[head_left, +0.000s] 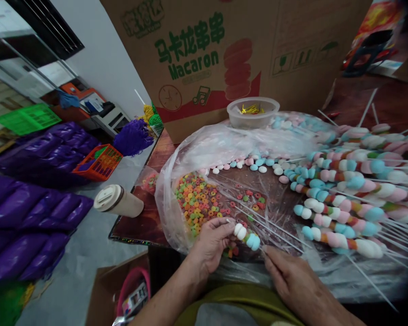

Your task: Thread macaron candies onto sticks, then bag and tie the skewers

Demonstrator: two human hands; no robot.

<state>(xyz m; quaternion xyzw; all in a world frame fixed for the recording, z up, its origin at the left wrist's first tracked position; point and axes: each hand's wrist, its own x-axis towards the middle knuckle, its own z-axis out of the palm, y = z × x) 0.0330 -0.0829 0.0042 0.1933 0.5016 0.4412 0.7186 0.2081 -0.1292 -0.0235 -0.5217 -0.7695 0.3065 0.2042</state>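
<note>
On the table, head view: a dark glossy tabletop (149,222) under crinkled clear plastic sheeting (197,149), its folds catching the light.
Left hand: the left hand (209,246) is closed narrow, thumb and fingertips pinched on the upper end of a partly filled skewer (247,236).
Right hand: the right hand (289,274) is closed on the skewer's lower end, fingertips meeting just below the last candy; the thin stick itself is hard to make out there.
Skewer in hand: it sits between the two hands at the near table edge, tilted, carrying a short row of soft rounded marshmallow pieces, white, then small coloured rings, then pale blue.
Ring candy: a loose heap of tiny hard-looking rings (195,199), orange, green, yellow and red, lies in the plastic just beyond the left hand.
Bare sticks: several thin white sticks (268,226) lie slanted on the plastic, beside the held skewer.
Loose marshmallows: small puffy discs (258,163) in pink, white and blue are strung along the far fold of the sheet.
Finished skewers: a fanned pile of filled skewers (343,203) lies to the right, pastel, matte and pillowy.
Tub: a round translucent plastic tub (253,113) holds yellow bits.
Box: a brown corrugated carton (231,50) printed "Macaron" stands behind.
Cup: a beige lidded cup (119,200) lies on its side at the left table corner.
Floor side: shiny purple bags (37,213) and an orange mesh basket (98,163) lie well apart to the left.
</note>
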